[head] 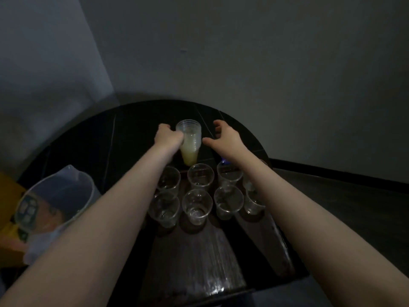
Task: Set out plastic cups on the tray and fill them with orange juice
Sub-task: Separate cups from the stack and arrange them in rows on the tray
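Head view in dim light. The left hand (167, 137) has its fingers curled round the upper part of a stack of cups (189, 138), which stands just beyond the far end of the tray (261, 235); the right hand (223, 138) hovers just beside the stack on its other side, fingers spread and relaxed, holding nothing. The bottom of the stack shows pale yellow, apparently juice in the lowest cup. Nearer the person than both hands, under the forearms, stand two rows of empty cups (197, 206) on the tray. A clear jug (56, 197) sits well to the left of the left forearm. Thin plastic of this kind is probably very light, flexible and easily crushed, and nested cups tend to cling; the likely best grip is a gentle pinch just under the top cup's rim with the right hand while the left steadies the stack lower down, kept upright because of the liquid below.
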